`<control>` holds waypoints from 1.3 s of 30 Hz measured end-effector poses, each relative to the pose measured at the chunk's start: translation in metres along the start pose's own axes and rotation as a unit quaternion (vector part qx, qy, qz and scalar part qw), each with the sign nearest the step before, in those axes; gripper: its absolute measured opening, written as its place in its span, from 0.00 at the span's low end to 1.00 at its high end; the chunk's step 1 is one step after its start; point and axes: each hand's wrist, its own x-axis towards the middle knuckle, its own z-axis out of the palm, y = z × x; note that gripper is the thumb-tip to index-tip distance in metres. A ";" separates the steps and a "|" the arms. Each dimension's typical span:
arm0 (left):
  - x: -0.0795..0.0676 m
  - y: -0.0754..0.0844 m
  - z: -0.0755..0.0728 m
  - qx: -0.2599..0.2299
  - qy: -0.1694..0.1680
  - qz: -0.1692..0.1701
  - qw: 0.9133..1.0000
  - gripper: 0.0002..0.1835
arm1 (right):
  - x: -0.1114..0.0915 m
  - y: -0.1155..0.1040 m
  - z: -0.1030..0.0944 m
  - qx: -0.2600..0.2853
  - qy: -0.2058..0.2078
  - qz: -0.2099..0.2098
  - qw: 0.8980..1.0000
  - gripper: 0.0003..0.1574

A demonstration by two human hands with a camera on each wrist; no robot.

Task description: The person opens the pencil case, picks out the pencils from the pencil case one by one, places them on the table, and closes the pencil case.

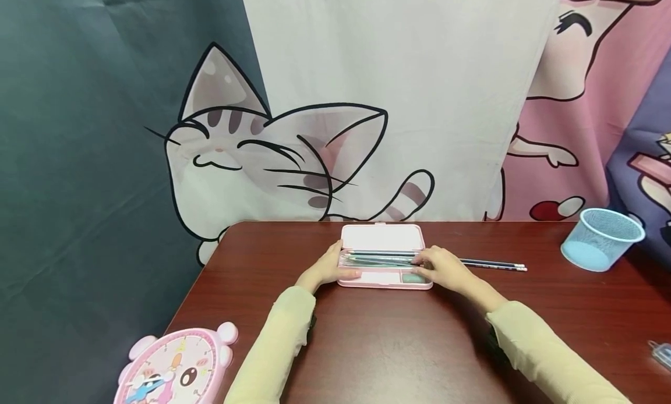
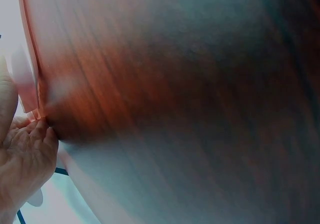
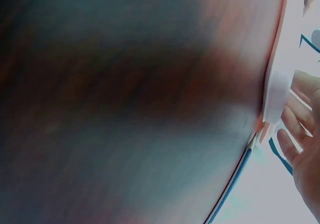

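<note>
A pink pencil case (image 1: 385, 286) lies with its lid (image 1: 382, 238) up on the brown table, several dark pencils (image 1: 380, 254) lengthwise inside. My left hand (image 1: 327, 269) holds the case's left end, thumb over the front part and fingers along the side. At the right end, my right hand (image 1: 445, 268) has thumb and fingertips about the pencils' ends; the fingers partly hide them. A green eraser-like block (image 1: 414, 277) sits in a small front compartment beside the right thumb. In the right wrist view, the right hand (image 3: 305, 129) reaches over the pink edge.
Two dark pencils (image 1: 493, 265) with white ends lie on the table (image 1: 382, 346) right of the case. A blue mesh pencil cup (image 1: 600, 241) stands at the right. A pink toy clock (image 1: 175, 369) is at the lower left. A small clear-and-blue object (image 1: 663, 354) lies at the right edge.
</note>
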 end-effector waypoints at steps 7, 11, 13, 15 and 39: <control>0.000 0.006 0.003 0.012 -0.002 -0.007 1.000 0.55 | 0.002 0.002 0.001 0.040 -0.010 -0.014 0.999 0.08; -0.001 0.007 0.005 0.009 -0.003 -0.012 1.000 0.55 | -0.001 0.007 0.002 0.084 0.032 -0.016 0.996 0.07; -0.001 0.007 0.005 0.004 -0.002 -0.011 1.000 0.55 | -0.002 0.009 0.000 0.099 0.059 -0.022 0.993 0.07; 0.000 0.007 0.005 0.002 -0.003 -0.008 1.000 0.55 | -0.005 0.011 -0.004 0.102 0.082 -0.022 0.991 0.07; 0.001 -0.002 0.000 -0.006 0.001 0.012 1.000 0.60 | -0.126 0.105 -0.083 0.036 0.132 0.105 0.985 0.09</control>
